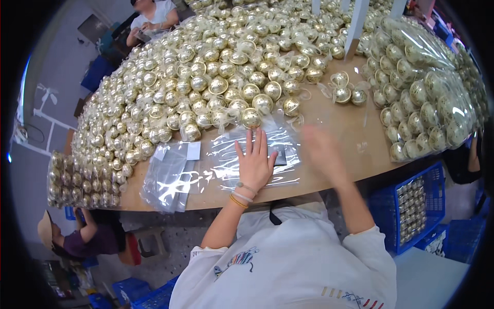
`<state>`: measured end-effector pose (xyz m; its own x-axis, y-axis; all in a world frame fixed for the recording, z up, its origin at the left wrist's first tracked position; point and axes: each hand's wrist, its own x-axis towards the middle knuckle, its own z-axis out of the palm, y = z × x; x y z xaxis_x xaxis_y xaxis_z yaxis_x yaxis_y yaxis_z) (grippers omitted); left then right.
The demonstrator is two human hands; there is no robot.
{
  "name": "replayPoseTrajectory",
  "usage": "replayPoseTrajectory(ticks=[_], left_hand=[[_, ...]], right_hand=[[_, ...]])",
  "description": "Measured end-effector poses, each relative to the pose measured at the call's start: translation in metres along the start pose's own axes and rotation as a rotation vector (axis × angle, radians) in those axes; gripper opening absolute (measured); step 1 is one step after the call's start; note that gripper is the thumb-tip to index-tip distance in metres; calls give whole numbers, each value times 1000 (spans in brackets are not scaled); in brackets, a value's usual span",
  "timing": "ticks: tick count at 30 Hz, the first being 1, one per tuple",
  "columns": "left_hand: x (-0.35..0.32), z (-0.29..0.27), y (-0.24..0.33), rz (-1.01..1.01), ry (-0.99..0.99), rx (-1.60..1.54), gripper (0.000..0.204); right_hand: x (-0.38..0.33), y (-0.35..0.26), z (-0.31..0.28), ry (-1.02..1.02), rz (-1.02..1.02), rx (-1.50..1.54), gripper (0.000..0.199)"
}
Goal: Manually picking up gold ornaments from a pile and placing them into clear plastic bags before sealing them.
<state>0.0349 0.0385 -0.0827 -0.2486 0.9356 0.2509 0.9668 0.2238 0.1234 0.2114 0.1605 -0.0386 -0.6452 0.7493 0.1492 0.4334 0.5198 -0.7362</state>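
Observation:
My left hand (254, 164) lies flat with fingers spread on a clear plastic bag (226, 167) at the table's near edge. A dark label or card (280, 155) shows in the plastic beside its thumb. My right hand (325, 153), blurred by motion, is over the brown tabletop just right of the bag; its fingers are too smeared to read. Beyond my fingertips begins a large heap of shiny gold ball ornaments (218, 85) with pale ribbons. More flat clear bags (165, 177) with a white label lie left of my left hand.
Bagged gold balls (429, 108) are stacked at the right, with another pack (82, 180) at the left edge. Three loose balls (342, 95) sit apart near a white post (355, 31). A blue crate (435, 206) stands below right. Other people (154, 19) sit around the table.

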Motion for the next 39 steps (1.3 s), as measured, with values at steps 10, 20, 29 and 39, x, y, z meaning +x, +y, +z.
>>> replayPoseTrajectory(ticks=[10,20,29,39], left_hand=[[-46,-37,9,225,-86,-103,67],[-41,-168,-21,16,256,-340,41],[-30,-128,1,-145,500,-1341,64],[-41,-59,-34,196,561,-1073,43]], right_hand=[[-1,-12,81,-4,-364,-415,39],[-15,-74,57,457,-516,1006,72],[-4,-104,48,293,-385,432,84],[-1,-50,61,413,-729,668,46]])
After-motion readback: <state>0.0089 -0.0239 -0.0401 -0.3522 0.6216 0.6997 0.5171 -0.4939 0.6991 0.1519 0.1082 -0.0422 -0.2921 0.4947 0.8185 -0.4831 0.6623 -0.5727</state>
